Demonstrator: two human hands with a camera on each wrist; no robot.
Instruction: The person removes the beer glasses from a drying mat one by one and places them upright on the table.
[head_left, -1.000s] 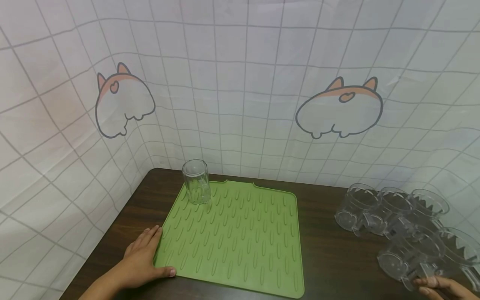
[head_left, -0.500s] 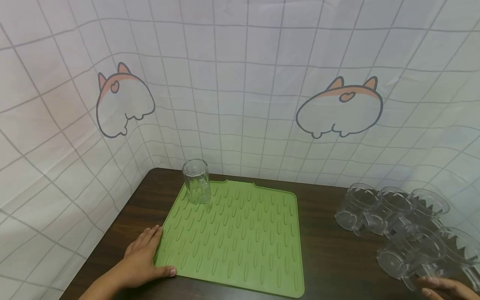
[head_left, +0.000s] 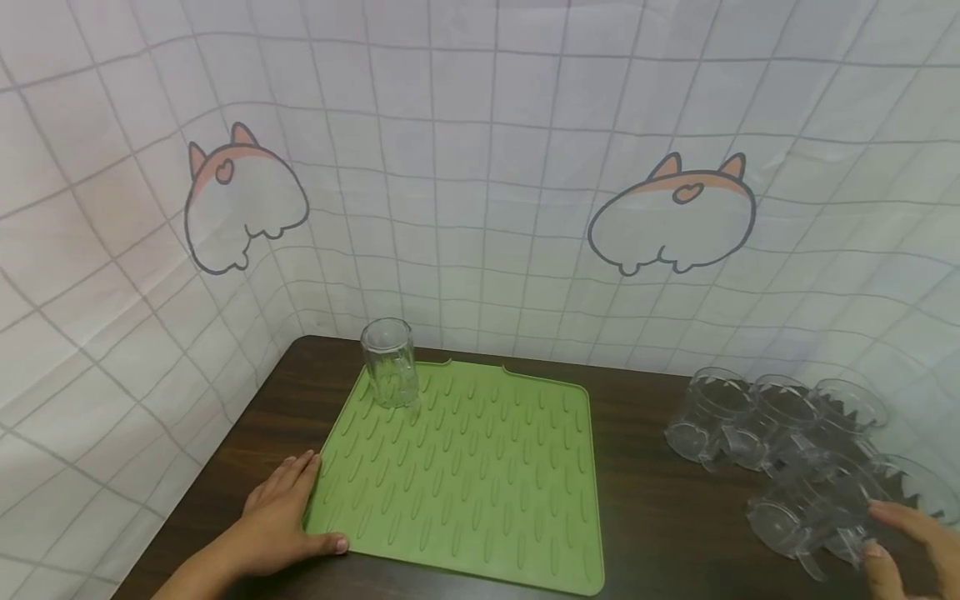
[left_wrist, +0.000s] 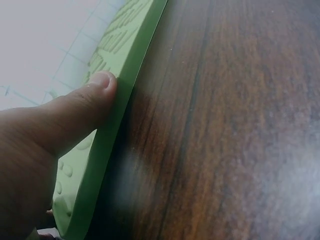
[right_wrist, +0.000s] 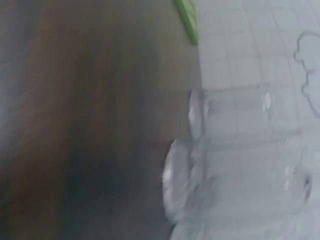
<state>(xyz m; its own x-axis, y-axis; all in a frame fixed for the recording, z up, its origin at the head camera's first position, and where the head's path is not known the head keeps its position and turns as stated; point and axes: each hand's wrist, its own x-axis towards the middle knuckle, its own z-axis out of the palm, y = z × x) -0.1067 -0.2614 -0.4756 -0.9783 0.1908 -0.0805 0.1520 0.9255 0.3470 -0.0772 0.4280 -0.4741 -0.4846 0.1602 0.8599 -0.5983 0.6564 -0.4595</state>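
My left hand (head_left: pixel 273 529) rests at the near left corner of a green ribbed drying mat (head_left: pixel 465 475), fingers along its left edge. In the left wrist view the thumb (left_wrist: pixel 95 95) lies on the mat's rim. A clear glass mug (head_left: pixel 392 367) stands on the mat's far left corner. At the right, my right hand (head_left: pixel 915 542) is beside the front clear mugs, thumb and forefinger spread apart, nothing visibly held; part is cut off by the frame. The nearest front mug (head_left: pixel 780 521) stands just left of it. No fingers show in the right wrist view.
Several clear mugs stand close together at the table's right, including a back-row mug (head_left: pixel 708 417) and a front right mug (head_left: pixel 926 492) partly behind the hand. The dark wooden table (head_left: pixel 637 500) meets a white gridded curtain (head_left: pixel 487 208) at the back and sides.
My right hand has drawn away from the front mug's handle, moved right, and its thumb and forefinger have spread. The left hand stays at the mat. The head view shifts slightly.
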